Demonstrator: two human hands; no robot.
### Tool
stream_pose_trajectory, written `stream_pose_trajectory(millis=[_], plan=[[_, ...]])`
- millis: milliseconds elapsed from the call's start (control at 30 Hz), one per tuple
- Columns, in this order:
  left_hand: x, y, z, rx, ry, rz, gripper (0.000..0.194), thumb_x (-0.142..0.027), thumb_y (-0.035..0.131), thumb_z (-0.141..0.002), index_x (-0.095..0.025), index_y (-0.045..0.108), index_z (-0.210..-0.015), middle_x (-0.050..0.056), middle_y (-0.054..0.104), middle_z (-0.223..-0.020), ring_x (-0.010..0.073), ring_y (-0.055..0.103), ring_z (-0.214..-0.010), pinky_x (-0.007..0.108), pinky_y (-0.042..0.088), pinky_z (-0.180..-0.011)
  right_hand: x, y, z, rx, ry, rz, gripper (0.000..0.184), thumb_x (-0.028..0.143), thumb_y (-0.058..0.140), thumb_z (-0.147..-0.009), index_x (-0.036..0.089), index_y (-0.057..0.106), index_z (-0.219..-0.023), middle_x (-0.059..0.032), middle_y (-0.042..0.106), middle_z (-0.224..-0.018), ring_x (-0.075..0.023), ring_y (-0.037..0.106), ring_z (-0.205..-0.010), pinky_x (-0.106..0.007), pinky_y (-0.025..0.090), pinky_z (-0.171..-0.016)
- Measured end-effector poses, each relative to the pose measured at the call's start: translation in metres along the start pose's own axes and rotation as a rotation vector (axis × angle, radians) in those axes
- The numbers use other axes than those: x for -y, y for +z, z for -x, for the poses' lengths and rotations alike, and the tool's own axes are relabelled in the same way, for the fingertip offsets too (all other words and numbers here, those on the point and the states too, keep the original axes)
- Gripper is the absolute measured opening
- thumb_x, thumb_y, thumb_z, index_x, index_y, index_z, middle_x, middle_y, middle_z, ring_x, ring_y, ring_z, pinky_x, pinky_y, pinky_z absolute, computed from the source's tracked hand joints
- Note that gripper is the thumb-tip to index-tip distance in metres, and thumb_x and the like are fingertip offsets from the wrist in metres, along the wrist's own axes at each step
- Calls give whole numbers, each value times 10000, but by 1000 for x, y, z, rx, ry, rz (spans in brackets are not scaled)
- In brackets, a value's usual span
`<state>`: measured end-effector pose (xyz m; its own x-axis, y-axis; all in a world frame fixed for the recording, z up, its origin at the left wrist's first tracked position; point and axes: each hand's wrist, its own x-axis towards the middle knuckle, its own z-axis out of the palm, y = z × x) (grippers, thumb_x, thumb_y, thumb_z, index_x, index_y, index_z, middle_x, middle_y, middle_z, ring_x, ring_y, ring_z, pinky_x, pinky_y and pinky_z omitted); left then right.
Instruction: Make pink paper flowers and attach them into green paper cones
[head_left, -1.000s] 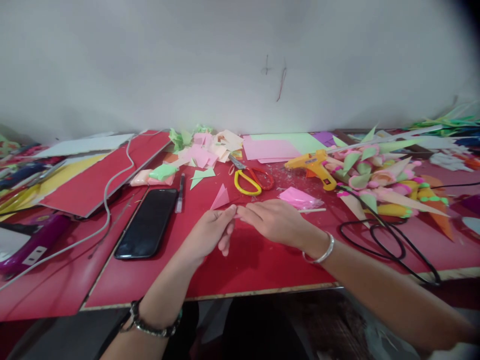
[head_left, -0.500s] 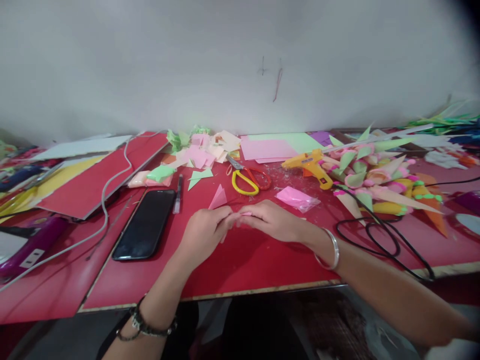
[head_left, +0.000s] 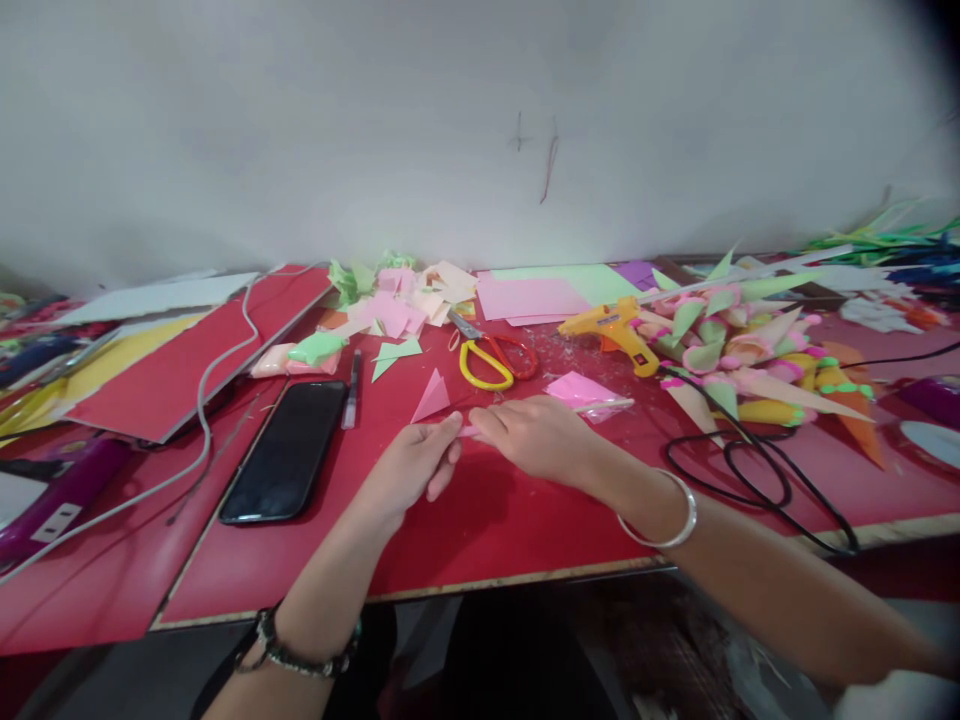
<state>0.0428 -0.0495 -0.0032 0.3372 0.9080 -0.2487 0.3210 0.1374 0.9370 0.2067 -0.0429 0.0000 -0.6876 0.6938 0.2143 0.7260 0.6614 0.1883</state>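
Observation:
Over the red tabletop, my left hand (head_left: 421, 465) and my right hand (head_left: 534, 440) meet fingertip to fingertip. Both are closed on a small pale pink paper piece (head_left: 469, 432), which shows only as a sliver between them. A thin pale stick (head_left: 604, 404) juts out past my right hand; its other end is hidden behind that hand. Just beyond my left fingers lies a folded pink paper triangle (head_left: 430, 397). A bright pink packet in clear wrap (head_left: 579, 388) sits behind my right hand. Scissors (head_left: 495, 362) with yellow and red handles lie farther back.
Left of my hands are a black phone (head_left: 289, 452) and a pen (head_left: 352, 390). Paper scraps (head_left: 397, 310) are heaped at the back. A yellow glue gun (head_left: 616, 332) with a black cord (head_left: 780, 485) rests beside a pile of paper cones (head_left: 742, 350) at right.
My fingers keep working at the pink paper; the left hand rolled over and back. The stick dipped nearly out of sight, then rose again. The view shifted slightly.

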Motion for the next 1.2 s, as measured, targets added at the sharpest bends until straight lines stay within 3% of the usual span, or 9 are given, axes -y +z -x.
stream_pose_trajectory(millis=[133,267,367,533,767,900,1200], plan=[[-4,-5,4,-116,253,-355,393,-408,332,-840,-169,493,-574,-37,481,-412,90,455,-420,195,310,-488,-2,-4,0,98,68,-262,271,253,314,-899,116,548,-905,-71,649,-699,-162,584,-596,-235,268,-485],[-7,-11,7,-85,418,-578,330,-352,366,-844,-170,500,-603,-40,500,-472,91,473,-463,192,297,-501,-8,-7,2,100,3,-619,356,290,260,-916,128,568,-838,-58,645,-784,-128,575,-684,-223,335,-590],[-7,-12,7,-72,377,-518,353,-359,350,-849,-172,488,-583,-49,477,-416,87,468,-430,184,313,-498,-10,-7,2,102,14,-626,352,304,283,-909,128,568,-803,-52,638,-758,-122,560,-660,-220,323,-577],[-6,-8,5,-35,209,-319,418,-428,324,-838,-173,472,-541,-53,446,-342,82,426,-359,181,327,-464,-10,0,1,68,79,-334,329,331,307,-901,134,567,-856,-53,642,-699,-132,559,-589,-230,243,-495],[-4,-4,3,7,70,-68,452,-462,338,-823,-171,450,-497,-56,401,-278,64,371,-316,173,325,-446,-9,8,3,-141,21,-48,396,349,233,-916,138,561,-845,-32,601,-588,-105,509,-500,-255,170,-453],[-4,-3,3,27,14,43,476,-492,334,-818,-169,438,-483,-52,389,-262,59,350,-293,179,306,-416,-7,6,4,-203,-3,12,363,297,252,-919,153,553,-776,-14,579,-568,-95,489,-494,-258,154,-452],[-5,-3,3,55,-11,94,484,-493,320,-823,-167,443,-487,-52,388,-262,59,359,-277,181,311,-398,-8,5,4,-188,-20,-2,337,289,274,-914,157,521,-729,-6,567,-551,-97,479,-489,-256,152,-454]])
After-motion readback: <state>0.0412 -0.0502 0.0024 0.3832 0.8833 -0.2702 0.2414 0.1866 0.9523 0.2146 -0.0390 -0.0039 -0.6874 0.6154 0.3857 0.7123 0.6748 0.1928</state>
